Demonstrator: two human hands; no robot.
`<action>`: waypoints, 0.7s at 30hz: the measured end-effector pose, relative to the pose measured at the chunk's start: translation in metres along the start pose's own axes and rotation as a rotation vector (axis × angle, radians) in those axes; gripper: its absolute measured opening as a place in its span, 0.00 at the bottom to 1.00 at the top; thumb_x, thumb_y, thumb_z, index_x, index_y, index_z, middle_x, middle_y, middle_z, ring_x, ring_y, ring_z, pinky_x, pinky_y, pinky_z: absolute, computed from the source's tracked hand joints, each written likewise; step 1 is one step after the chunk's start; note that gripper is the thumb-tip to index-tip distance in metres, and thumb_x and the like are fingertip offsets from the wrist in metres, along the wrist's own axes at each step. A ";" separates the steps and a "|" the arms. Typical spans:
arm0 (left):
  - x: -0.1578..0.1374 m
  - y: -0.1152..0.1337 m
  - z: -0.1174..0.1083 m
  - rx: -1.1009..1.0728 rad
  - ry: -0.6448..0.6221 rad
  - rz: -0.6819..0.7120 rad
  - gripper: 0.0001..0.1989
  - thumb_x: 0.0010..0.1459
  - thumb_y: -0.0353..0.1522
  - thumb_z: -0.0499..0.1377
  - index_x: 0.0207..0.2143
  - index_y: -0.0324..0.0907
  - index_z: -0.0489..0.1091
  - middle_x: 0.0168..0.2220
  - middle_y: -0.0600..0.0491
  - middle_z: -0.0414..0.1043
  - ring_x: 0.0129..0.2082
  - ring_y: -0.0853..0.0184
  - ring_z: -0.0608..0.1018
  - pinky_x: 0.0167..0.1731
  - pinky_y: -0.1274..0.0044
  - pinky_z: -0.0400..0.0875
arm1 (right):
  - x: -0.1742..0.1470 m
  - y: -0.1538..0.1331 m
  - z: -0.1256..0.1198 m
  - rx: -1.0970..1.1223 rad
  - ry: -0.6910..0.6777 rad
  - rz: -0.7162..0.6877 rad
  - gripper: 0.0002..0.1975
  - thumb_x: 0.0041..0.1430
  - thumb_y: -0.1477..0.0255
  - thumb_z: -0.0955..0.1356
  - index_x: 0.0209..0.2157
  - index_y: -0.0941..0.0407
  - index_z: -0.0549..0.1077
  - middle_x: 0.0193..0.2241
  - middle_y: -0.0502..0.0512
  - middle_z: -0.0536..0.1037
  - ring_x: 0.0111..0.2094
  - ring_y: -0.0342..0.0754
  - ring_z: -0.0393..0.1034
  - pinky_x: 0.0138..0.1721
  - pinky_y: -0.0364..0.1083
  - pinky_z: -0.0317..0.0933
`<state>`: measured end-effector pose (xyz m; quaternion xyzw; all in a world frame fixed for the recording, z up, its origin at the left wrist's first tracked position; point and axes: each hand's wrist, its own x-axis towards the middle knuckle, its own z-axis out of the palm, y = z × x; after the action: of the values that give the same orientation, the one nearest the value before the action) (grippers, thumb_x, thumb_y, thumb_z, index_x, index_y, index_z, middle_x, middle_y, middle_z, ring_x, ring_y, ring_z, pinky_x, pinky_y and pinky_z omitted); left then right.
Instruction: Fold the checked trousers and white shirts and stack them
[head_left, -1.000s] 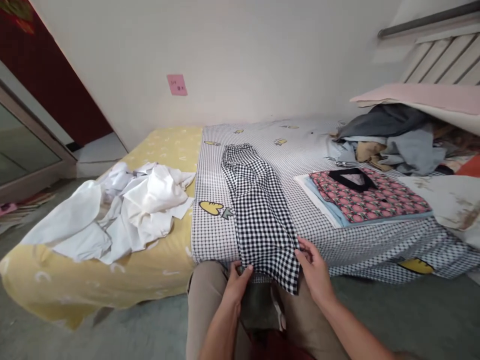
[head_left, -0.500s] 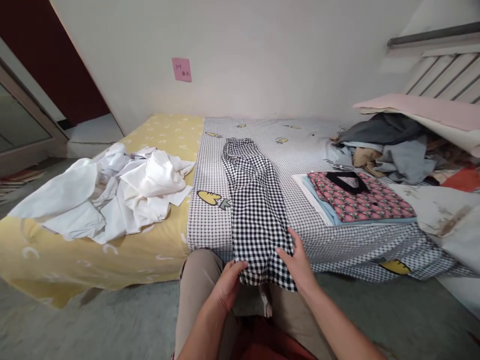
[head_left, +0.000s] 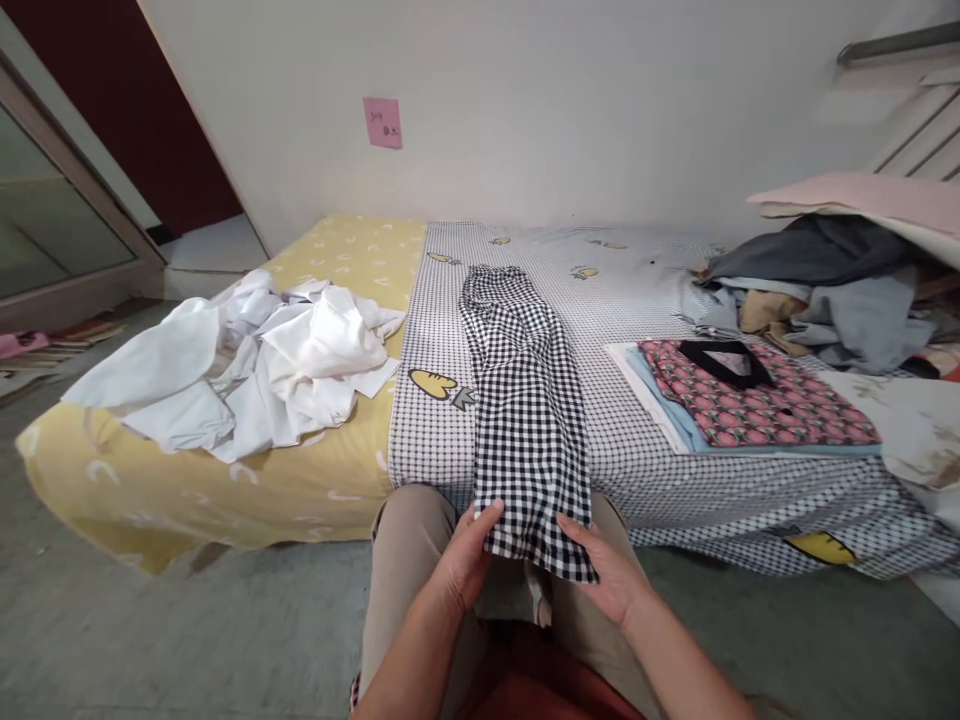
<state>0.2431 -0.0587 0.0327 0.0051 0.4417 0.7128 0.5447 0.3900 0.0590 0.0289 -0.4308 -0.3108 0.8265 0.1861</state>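
Note:
Black-and-white checked trousers (head_left: 529, 410) lie lengthwise on the bed, folded into a long strip, with a gathered end toward the wall. Their near end hangs over the bed's edge above my knees. At its left corner, my left hand (head_left: 469, 555) is closed on the cloth, thumb on top and fingers hidden beneath. On the other side my right hand (head_left: 607, 570) grips the near right part of the cloth the same way, its thumb lying across the checks. Some creases run across the fabric between the hands.
Rumpled white clothes (head_left: 300, 360) lie on the yellow sheet (head_left: 300, 500) at left. To the right rests a stack of folded clothes topped by a pink patterned shirt (head_left: 757, 405). Behind it is a heap of grey and tan clothes (head_left: 847, 300). A pink note (head_left: 382, 122) is on the wall.
My right hand has slid down toward the near end of the trousers and closed on the cloth from below. The view has shifted slightly left.

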 end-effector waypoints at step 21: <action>0.007 -0.001 -0.002 -0.015 0.139 0.126 0.24 0.46 0.47 0.71 0.40 0.41 0.76 0.44 0.46 0.82 0.49 0.55 0.80 0.55 0.66 0.69 | 0.007 0.005 0.007 0.106 -0.062 -0.035 0.38 0.36 0.61 0.82 0.51 0.55 0.73 0.49 0.62 0.82 0.57 0.64 0.71 0.57 0.61 0.65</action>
<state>0.2397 -0.0544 0.0276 -0.0208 0.4720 0.7475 0.4669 0.3796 0.0568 0.0243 -0.3891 -0.2796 0.8514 0.2133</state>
